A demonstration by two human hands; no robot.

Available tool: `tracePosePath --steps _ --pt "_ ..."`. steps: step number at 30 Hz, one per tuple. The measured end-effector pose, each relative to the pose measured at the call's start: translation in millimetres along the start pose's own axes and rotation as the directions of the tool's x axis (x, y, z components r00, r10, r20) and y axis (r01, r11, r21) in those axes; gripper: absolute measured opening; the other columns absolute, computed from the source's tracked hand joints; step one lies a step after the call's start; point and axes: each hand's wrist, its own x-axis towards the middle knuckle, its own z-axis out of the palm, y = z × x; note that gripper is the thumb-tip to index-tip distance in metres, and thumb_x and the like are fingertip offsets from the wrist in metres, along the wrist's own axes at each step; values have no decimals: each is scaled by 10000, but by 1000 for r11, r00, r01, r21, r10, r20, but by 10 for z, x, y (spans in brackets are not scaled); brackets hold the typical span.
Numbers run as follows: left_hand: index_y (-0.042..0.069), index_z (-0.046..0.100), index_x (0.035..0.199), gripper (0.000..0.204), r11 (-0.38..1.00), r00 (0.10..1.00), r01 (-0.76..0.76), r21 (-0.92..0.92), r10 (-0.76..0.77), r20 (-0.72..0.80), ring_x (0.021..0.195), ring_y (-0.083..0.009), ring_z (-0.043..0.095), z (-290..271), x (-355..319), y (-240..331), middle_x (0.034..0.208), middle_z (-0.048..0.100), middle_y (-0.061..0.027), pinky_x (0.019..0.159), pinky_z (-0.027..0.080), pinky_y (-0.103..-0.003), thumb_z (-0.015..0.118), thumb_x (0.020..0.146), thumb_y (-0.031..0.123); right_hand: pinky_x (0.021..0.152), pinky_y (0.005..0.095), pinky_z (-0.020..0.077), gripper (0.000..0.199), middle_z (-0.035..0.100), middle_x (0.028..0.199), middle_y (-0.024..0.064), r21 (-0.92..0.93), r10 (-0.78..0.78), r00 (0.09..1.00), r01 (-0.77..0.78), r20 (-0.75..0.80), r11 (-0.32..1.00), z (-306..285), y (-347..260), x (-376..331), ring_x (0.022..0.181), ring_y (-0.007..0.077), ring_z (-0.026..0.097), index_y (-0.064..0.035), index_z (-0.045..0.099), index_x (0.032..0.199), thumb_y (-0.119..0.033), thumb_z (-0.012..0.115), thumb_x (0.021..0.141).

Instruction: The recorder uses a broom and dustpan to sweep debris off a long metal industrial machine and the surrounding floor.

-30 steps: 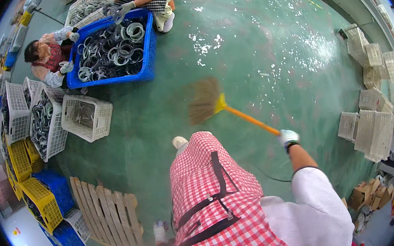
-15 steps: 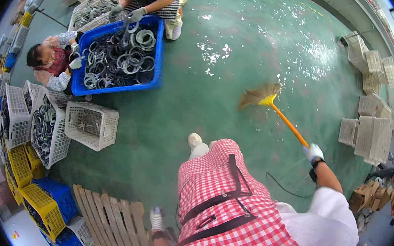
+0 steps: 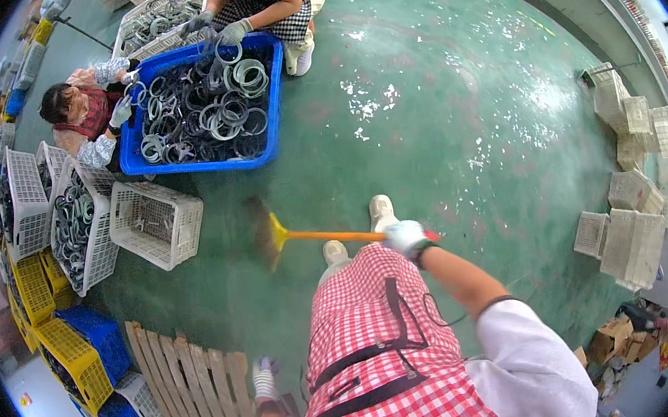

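Note:
My gloved right hand (image 3: pixel 407 237) is closed around the upper end of a broom (image 3: pixel 329 234), in front of my body. The broom has an orange handle and a yellow neck. Its handle points left, and its bristles are smeared by motion above the green floor. My left hand (image 3: pixel 265 380), in a striped glove, hangs low at my left side near a slatted wooden pallet (image 3: pixel 193 374). The fingers there look stretched out and nothing shows in them.
A blue tub (image 3: pixel 207 166) of dark and pale rings stands ahead left, with two people working at it. White crates (image 3: pixel 158 227) and yellow crates (image 3: pixel 72 354) line the left. White scraps (image 3: pixel 372 105) litter the floor ahead. Stacked crates (image 3: pixel 635 246) stand right, near cardboard boxes (image 3: pixel 612 338).
My right hand has swung the broom from the right across my front to the left. A second shoe now shows ahead of me. The left hand has barely moved.

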Motion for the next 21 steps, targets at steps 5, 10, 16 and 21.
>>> tracePosePath --steps 5,10,16,21 --pt "24 311 1350 528 999 993 -45 -16 43 -111 832 -241 614 237 -196 -117 1016 588 -159 722 517 -356 501 923 271 651 428 516 269 690 852 105 -265 -213 974 227 83 937 -295 -322 746 801 262 669 -128 703 917 -316 541 811" --pt "45 395 1268 402 975 985 169 147 -162 -56 809 -211 619 832 -371 -292 990 616 -147 690 507 -341 482 930 244 714 418 514 339 674 903 133 -175 -4 999 13 53 985 -954 1101 811 831 300 657 -116 693 912 -355 472 821" --pt "26 396 1271 413 980 989 144 140 -146 -1 812 -227 619 1774 -311 99 992 616 -154 704 514 -363 484 928 241 770 426 500 377 658 946 141 -123 367 928 -371 -58 920 -1704 3091 -19 888 310 630 -84 637 984 -410 528 829" --pt "25 392 1271 412 994 994 110 -12 -110 -6 782 -220 621 2214 -274 503 981 623 -144 688 519 -347 481 935 246 787 431 499 352 652 974 138 -177 612 785 -619 -97 765 -2252 4182 -661 909 327 621 -82 650 941 -395 536 830"
